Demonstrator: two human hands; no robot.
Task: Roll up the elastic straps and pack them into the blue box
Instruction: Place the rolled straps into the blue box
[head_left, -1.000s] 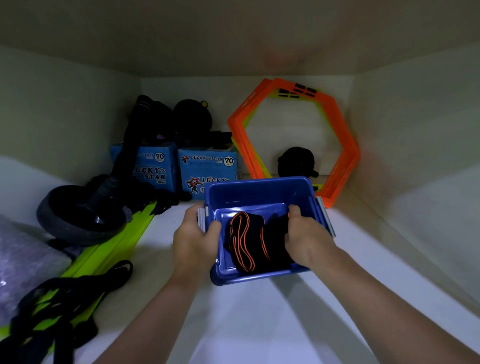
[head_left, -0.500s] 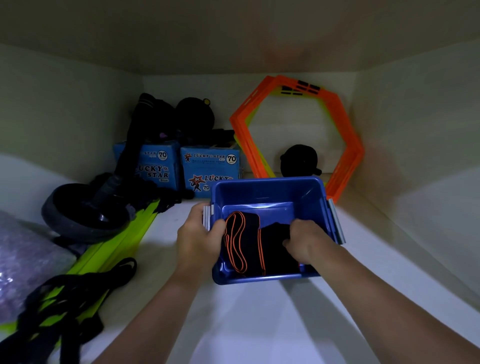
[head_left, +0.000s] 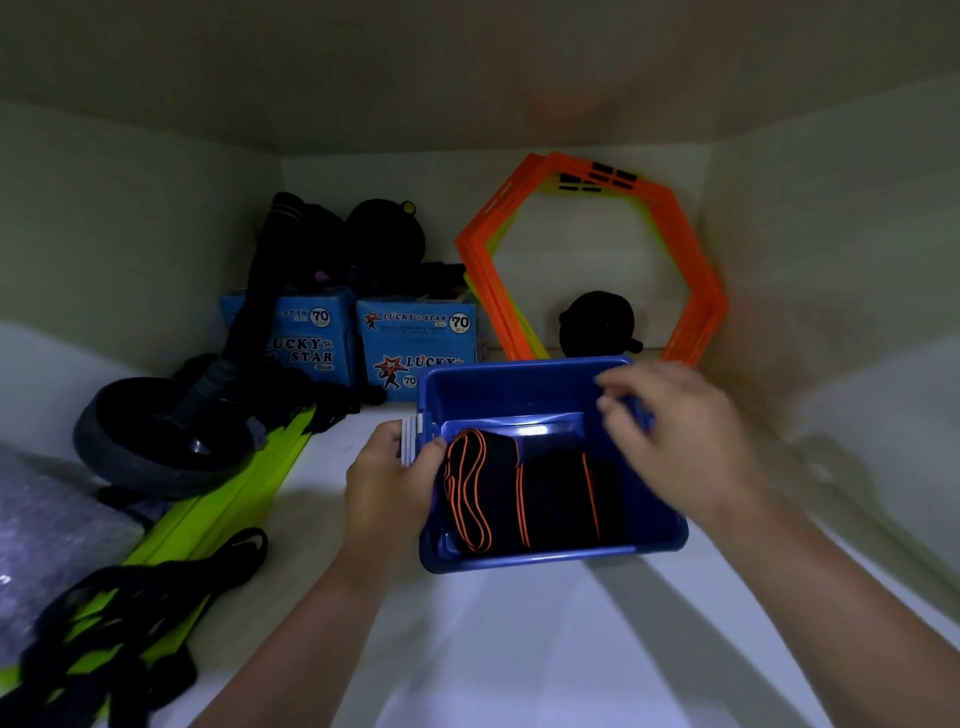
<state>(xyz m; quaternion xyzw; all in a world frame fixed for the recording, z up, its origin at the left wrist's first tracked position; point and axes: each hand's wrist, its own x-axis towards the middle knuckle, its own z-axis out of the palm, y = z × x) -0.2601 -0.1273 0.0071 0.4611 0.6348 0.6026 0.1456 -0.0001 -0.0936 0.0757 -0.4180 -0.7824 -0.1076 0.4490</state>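
We count two rolled straps (head_left: 556, 493) in one blue box (head_left: 519, 387); left hand (head_left: 384, 483) grips its nine-o'clock rim, right hand (head_left: 680, 441) hovers, fingers (head_left: 623, 382) loose.

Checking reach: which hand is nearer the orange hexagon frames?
Right. The right hand hovers over the blue box's right side, just before the frames; the left hand grips its left rim, farther.

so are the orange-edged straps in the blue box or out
In: the orange-edged straps lie rolled inside the blue box, below its rim.
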